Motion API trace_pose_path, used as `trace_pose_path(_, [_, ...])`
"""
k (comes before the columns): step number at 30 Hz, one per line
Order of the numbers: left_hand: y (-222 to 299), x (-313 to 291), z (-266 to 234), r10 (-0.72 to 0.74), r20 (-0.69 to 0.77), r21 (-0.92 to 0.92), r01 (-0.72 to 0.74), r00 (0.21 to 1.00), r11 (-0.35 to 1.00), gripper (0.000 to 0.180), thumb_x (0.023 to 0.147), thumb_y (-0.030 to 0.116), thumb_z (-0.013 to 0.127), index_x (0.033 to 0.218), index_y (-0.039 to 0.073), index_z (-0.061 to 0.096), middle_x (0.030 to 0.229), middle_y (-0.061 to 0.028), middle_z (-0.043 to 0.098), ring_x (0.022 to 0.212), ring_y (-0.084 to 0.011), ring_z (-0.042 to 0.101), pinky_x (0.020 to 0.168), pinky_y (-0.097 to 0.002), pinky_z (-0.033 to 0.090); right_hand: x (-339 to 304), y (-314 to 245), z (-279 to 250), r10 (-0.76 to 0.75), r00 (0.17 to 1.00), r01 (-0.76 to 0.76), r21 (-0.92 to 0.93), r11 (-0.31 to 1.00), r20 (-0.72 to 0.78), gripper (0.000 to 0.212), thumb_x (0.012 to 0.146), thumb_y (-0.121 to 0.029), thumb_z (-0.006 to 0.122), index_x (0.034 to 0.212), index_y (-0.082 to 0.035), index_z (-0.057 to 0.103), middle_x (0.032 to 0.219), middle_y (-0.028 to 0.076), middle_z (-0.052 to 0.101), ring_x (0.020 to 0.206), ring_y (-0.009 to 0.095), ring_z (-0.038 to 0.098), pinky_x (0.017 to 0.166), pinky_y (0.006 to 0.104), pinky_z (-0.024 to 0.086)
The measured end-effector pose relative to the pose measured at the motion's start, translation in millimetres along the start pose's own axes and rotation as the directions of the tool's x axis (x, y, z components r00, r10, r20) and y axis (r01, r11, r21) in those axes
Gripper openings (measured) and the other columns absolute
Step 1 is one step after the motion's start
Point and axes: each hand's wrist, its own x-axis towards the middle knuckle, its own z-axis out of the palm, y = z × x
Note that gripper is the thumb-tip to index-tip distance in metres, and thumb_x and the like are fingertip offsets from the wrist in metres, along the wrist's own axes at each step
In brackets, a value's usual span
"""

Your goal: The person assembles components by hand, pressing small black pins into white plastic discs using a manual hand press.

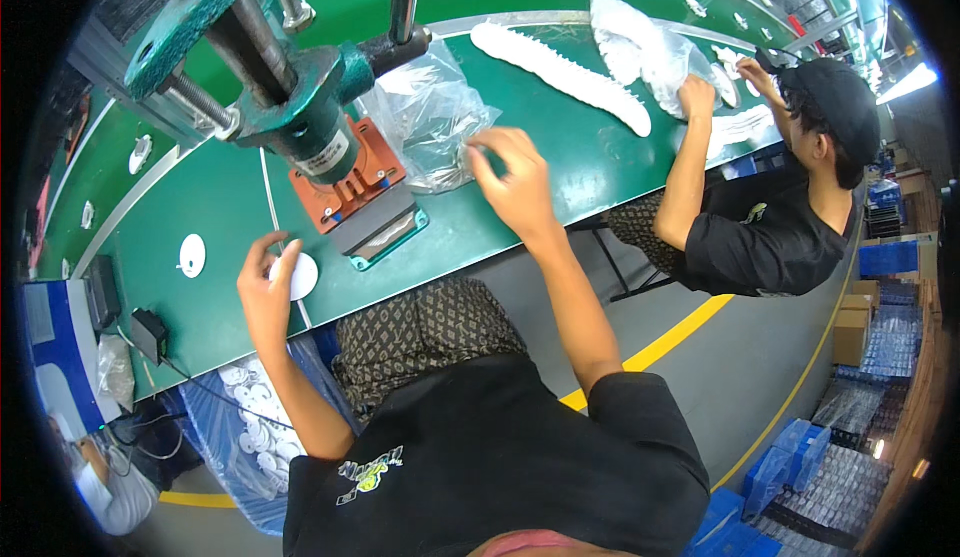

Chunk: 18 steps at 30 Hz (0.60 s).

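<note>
Left hand (262,285): thumb and fingers curled at the edge of a white disc (304,279), near the table's front edge; couldn't tell if it was gripped or just touched. Right hand (517,182): thumb and index close together at the edge of a clear plastic bag (445,122); couldn't tell if they pinched anything. Between the hands stood the green press (318,152) with an orange head (372,149); no disc visible in it. Second disc (192,256) lay flat further left on the green table (450,219). Blue-lined bin (212,427) below held many white pieces. My read: mid-batch, at least these two discs outstanding; couldn't confirm whether binned pieces were finished.
</note>
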Motion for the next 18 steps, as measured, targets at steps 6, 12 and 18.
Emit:
trace_pose_path(6, [19.4,4.5,-6.0,0.286,0.021,0.439,-0.266,0.958,0.858,0.059,0.080,0.030,0.080,0.127,0.003,0.058,0.106,-0.0183,0.061,0.095,-0.0270,0.061,0.086,-0.0383,0.049,47.7,4.8,72.3,0.260,0.928,-0.124,-0.435,0.892,0.268,0.034,0.085,-0.025,0.070,0.108,0.000,0.063,0.110,0.023,0.064,0.100,0.038,0.063,0.084,0.0466,0.052])
trace_pose_path(12, [20.4,-44.4,22.7,0.208,-0.034,0.600,-0.146,0.978,0.786,0.068,0.078,0.034,0.080,0.132,0.002,0.054,0.128,-0.0187,0.052,0.119,-0.0385,0.049,0.101,-0.0465,0.039,71.5,16.0,96.2,0.378,0.883,-0.175,-0.552,0.815,0.279,0.018,0.078,-0.017,0.066,0.088,-0.002,0.071,0.093,0.024,0.069,0.089,0.042,0.067,0.078,0.0492,0.053])
trace_pose_path(18, [17.5,-43.9,27.7,0.293,0.023,0.454,-0.272,0.956,0.848,0.056,0.083,0.023,0.076,0.132,0.005,0.056,0.127,-0.0157,0.056,0.118,-0.0334,0.052,0.103,-0.0448,0.037,65.1,22.8,86.4,0.314,0.912,-0.176,-0.440,0.881,0.263,0.018,0.080,-0.016,0.062,0.086,-0.001,0.073,0.089,0.023,0.070,0.085,0.040,0.069,0.076,0.0474,0.054])
